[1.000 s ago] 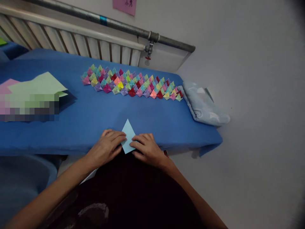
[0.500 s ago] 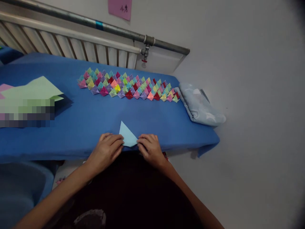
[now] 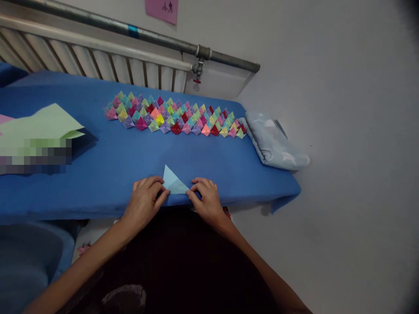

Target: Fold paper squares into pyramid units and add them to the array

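A light blue sheet of origami paper [image 3: 174,183], folded into a triangle, lies near the front edge of the blue-covered table [image 3: 131,152]. My left hand [image 3: 145,198] pinches its left corner between thumb and fingers. At the right corner, my right hand [image 3: 206,198] grips the paper the same way. One point of the triangle faces away from me, and the lower edge runs nearly straight between my thumbs.
Behind the paper stand rows of small folded paper pieces [image 3: 176,127] in many colours. Large green paper [image 3: 49,122] lies on the left, partly blurred out. A folded grey-blue cloth [image 3: 278,144] sits at the right end. A radiator [image 3: 104,65] and a pipe [image 3: 157,39] run along the wall.
The paper's lower part has been folded up, so its bottom edge is now straight. My thumbs have come up onto the lower corners. The view has shifted slightly.
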`<state>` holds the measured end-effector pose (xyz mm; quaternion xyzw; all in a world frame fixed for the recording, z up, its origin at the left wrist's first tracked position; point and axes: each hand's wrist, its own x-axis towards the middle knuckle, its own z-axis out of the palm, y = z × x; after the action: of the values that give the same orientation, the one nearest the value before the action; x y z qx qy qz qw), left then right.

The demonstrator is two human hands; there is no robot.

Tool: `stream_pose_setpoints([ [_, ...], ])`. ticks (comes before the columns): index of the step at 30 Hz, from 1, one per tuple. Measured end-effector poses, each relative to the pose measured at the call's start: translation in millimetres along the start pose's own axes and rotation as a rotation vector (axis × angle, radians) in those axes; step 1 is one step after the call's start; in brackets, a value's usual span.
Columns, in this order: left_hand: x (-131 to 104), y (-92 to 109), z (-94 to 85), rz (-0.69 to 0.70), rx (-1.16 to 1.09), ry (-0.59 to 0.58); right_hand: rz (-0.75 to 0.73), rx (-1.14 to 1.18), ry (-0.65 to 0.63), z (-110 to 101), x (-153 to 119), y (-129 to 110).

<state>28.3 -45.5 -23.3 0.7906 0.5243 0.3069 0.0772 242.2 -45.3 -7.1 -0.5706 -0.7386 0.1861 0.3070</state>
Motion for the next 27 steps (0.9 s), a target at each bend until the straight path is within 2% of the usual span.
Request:
stream_pose_setpoints([
  [15,3.8,7.1,-2.5,-0.075,0.026,-0.036,0.066,0.008,0.015,1.4,-0.3,-4.1],
  [27,2.9,2.0,0.6,-0.078,0.005,0.013,0.088,0.017,-0.004,-1.4,1.0,-3.0],
])
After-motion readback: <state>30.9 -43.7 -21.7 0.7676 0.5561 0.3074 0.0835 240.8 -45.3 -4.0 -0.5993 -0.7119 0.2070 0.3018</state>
